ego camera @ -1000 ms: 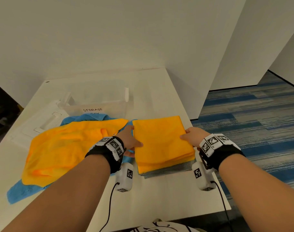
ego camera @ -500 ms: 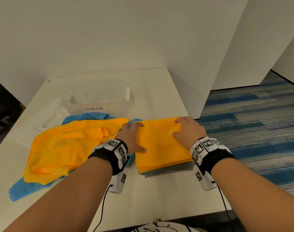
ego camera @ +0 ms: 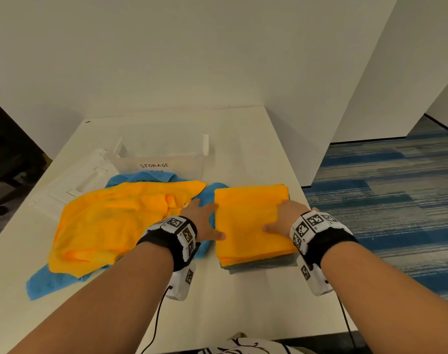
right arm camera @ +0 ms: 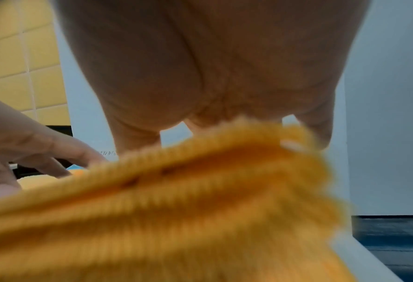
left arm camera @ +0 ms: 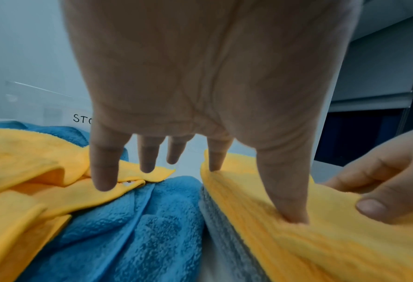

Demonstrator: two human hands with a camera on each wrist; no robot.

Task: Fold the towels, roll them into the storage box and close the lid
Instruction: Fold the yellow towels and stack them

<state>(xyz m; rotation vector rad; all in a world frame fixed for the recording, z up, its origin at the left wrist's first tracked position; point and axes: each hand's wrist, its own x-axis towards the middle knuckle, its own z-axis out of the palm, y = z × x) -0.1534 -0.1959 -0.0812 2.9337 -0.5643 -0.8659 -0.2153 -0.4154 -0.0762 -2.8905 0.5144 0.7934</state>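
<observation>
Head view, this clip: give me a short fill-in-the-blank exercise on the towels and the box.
1. The folded orange towel lies on top of a folded ______ towel.
2. The loose orange towel lies spread over a ______ towel.
3. The word handwritten on the clear box reads ______.
4. The box's lid lies on the table to the box's ______.

Missing words: grey; blue; STORAGE; left

Both hands [ego camera: 286,217] slid nearer on folded towel [ego camera: 251,221].
</observation>
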